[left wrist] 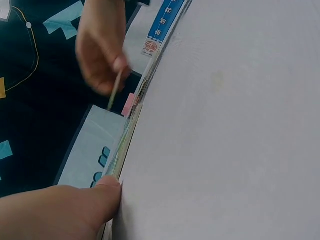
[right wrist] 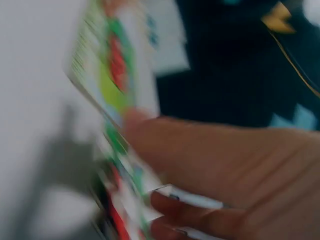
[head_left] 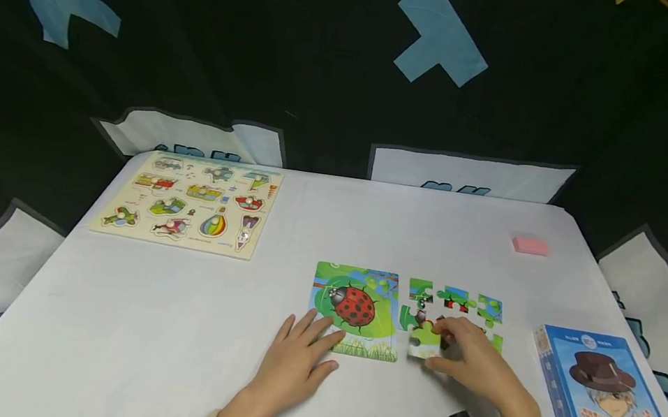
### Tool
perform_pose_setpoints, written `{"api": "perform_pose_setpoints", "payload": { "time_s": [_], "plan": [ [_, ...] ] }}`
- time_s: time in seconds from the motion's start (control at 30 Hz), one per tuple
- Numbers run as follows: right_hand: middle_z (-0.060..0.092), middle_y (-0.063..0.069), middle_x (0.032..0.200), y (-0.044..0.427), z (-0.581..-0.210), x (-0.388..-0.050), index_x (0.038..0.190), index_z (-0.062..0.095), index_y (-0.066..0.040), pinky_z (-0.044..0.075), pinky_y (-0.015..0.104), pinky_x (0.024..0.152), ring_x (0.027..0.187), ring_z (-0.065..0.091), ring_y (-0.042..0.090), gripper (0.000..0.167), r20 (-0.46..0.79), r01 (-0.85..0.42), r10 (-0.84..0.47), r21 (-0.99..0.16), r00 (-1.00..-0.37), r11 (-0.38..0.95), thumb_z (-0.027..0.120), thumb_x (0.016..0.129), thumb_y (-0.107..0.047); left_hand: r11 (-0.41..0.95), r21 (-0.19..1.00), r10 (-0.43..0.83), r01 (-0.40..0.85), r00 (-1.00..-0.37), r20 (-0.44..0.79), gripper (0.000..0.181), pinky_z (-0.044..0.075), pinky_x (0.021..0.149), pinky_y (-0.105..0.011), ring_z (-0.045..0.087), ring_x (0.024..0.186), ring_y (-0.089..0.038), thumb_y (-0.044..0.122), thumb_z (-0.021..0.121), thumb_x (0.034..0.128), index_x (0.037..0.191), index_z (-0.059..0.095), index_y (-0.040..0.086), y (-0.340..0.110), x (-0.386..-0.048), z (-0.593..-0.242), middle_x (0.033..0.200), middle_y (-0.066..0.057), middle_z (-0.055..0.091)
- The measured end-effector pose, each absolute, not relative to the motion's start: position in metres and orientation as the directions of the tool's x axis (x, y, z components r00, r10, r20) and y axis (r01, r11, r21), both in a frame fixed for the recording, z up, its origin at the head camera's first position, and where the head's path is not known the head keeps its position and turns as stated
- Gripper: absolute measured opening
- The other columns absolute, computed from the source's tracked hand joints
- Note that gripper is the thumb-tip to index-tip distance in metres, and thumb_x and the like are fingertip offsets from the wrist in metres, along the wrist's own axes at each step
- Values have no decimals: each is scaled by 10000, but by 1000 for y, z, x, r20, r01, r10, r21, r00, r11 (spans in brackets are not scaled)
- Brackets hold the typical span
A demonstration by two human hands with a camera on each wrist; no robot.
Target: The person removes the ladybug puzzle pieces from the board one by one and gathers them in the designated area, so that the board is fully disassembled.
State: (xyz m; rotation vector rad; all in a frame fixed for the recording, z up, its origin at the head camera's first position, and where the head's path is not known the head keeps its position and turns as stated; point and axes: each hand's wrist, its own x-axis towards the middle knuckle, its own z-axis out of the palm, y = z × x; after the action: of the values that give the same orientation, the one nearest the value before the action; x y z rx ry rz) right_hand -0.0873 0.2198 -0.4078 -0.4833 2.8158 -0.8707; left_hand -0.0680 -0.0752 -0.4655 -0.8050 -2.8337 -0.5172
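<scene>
My left hand (head_left: pixel 295 362) lies with fingers spread, its fingertips on the lower left part of a ladybug puzzle board (head_left: pixel 359 303). The left wrist view shows only its thumb (left wrist: pixel 90 200) near the board's edge. With thumb and fingers, my right hand (head_left: pixel 475 361) pinches a green and white jigsaw piece (head_left: pixel 426 340) just right of the board. That piece (left wrist: pixel 116 87) appears edge-on in the left wrist view. Several loose jigsaw pieces (head_left: pixel 490 309) lie behind and around the right hand, which partly covers them. The right wrist view is blurred.
A wooden peg board with vehicle shapes (head_left: pixel 182 206) lies at the back left of the white table (head_left: pixel 153 332). A pink block (head_left: pixel 530 245) sits at the back right. The blue game box (head_left: pixel 617 415) stands near the right edge, beside my right forearm.
</scene>
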Motion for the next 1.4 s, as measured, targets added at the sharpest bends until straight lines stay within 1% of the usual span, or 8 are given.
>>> {"api": "perform_pose_setpoints", "payload": {
  "time_s": [0.3,0.47,0.6,0.77,0.9,1.03,1.2,1.4],
  "plan": [
    [572,82,922,286,-409,-66,1025,559,43,462,429,708,817,527,236,525,-315,24,-151,-491,-937,871,799,664,-254,799,290,473,527,-848,238,404,236,1000,-542,335,1261,-328,380,580,862,1226,578,206,-79,-66,-465,1305,-73,476],
    [564,120,955,291,-418,-62,1028,564,47,456,476,765,868,537,282,526,-347,75,-102,-460,-932,885,807,648,-223,798,303,465,521,-852,240,388,239,1007,-523,334,1264,-319,368,582,865,1219,585,209,-81,-66,-464,1301,-77,478],
    [545,129,965,282,-413,-62,1034,569,31,459,472,743,872,530,295,499,-295,33,-116,-454,-949,890,784,684,-253,793,312,462,524,-850,252,378,259,1009,-491,349,1260,-303,346,602,855,1197,597,184,-83,-66,-463,1290,-74,490],
    [557,83,960,234,-405,-70,1059,583,-8,460,427,735,872,531,251,402,-107,-135,-219,-514,-970,847,732,758,-229,802,299,457,517,-854,251,388,285,996,-477,375,1242,-295,312,611,848,1190,584,130,-85,-67,-461,1276,-69,503],
    [561,68,1002,180,-411,-80,1130,564,0,447,402,785,932,517,227,449,17,-333,-378,-512,-926,792,723,773,-221,811,289,443,508,-857,263,404,300,982,-481,392,1227,-305,301,618,841,1190,575,104,-87,-68,-461,1267,-79,507],
    [559,85,1018,141,-418,-88,1160,573,28,442,374,778,926,507,220,507,74,-453,-468,-419,-881,787,730,765,-249,810,289,435,510,-853,288,413,312,973,-485,405,1216,-313,298,634,827,1181,582,91,-88,-69,-462,1259,-87,512],
    [554,96,942,119,-426,-91,1088,616,32,429,368,700,826,493,246,473,69,-435,-437,-322,-897,841,745,744,-265,804,284,441,523,-844,306,411,333,952,-488,426,1196,-314,284,647,813,1166,592,81,-86,-69,-463,1243,-90,526],
    [548,121,949,113,-433,-90,1054,587,52,440,402,741,882,504,274,472,46,-311,-329,-470,-943,826,783,699,-189,810,298,434,505,-858,275,411,314,973,-482,403,1219,-305,288,632,828,1179,589,79,-84,-69,-462,1258,-85,518]
  ]
}}
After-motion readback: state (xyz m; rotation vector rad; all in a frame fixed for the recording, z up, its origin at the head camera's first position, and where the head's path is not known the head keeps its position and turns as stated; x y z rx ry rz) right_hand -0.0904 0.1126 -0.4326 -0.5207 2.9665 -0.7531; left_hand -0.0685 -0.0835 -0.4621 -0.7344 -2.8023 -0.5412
